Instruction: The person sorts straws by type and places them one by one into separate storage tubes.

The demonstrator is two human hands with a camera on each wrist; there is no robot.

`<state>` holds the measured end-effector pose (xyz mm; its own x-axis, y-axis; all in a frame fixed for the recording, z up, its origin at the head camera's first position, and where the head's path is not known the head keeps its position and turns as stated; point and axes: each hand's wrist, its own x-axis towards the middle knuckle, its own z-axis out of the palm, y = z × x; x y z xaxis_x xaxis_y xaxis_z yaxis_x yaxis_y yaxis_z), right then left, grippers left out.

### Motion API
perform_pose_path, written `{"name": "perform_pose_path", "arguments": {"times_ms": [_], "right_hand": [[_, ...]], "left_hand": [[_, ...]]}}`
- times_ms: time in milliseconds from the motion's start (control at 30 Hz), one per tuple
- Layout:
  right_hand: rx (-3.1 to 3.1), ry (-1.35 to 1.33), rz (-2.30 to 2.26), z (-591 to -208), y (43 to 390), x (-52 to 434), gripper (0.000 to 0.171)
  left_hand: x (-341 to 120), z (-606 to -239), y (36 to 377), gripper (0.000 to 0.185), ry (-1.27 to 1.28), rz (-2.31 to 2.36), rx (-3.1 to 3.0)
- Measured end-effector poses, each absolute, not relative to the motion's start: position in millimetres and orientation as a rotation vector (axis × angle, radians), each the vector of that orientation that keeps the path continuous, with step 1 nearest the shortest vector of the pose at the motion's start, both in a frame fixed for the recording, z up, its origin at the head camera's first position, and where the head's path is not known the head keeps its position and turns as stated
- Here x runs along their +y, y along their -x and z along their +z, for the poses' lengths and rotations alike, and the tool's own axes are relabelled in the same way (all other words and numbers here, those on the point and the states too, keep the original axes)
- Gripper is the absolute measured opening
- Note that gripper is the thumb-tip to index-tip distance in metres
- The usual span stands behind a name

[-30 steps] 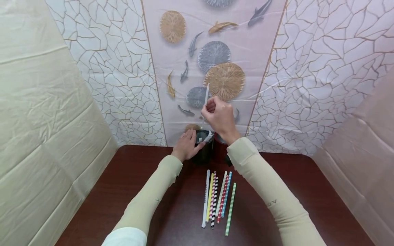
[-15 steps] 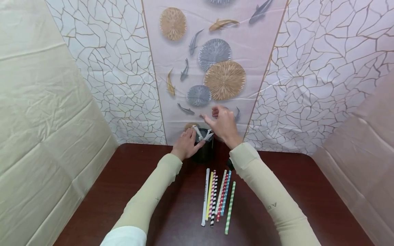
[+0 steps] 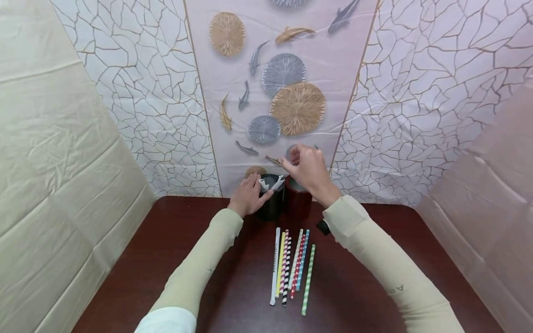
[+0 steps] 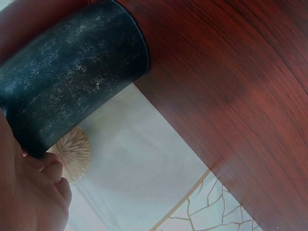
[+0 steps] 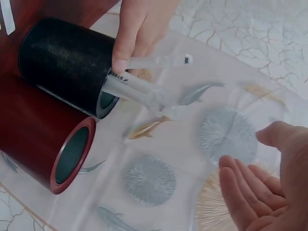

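Note:
At the back of the table a black cylindrical cup stands upright, with several white paper-wrapped straws leaning out of its mouth. My left hand grips the cup at its rim, thumb on the near side and fingertips curled at the far side in the left wrist view. My right hand hovers above and to the right of the cups, fingers loosely bent, holding nothing; the right wrist view shows a gap between its thumb and fingers. A dark red cup stands beside the black one, with no straw visible at its mouth.
Several patterned straws lie in front of the cups, among them a yellow straw, a black-and-white striped straw and a green striped straw. A white wrapped straw lies leftmost. A fish-patterned cloth hangs behind the table.
My right hand lowered a white wrapped straw into the black cup, let it go, and moved slightly right. My left hand stays on the black cup.

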<state>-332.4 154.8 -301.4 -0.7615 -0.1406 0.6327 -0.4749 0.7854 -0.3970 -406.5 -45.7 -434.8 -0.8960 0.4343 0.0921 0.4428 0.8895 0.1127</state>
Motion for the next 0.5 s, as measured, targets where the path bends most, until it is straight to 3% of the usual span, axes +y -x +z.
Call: {"name": "perform_pose_path", "arguments": {"times_ms": [500], "right_hand": [[-2.649, -0.45, 0.675, -301.3, 297.9, 155.6, 0.024]], "left_hand": [[-44.5, -434.4, 406.4, 0.089, 0.691, -0.214, -3.0]]}}
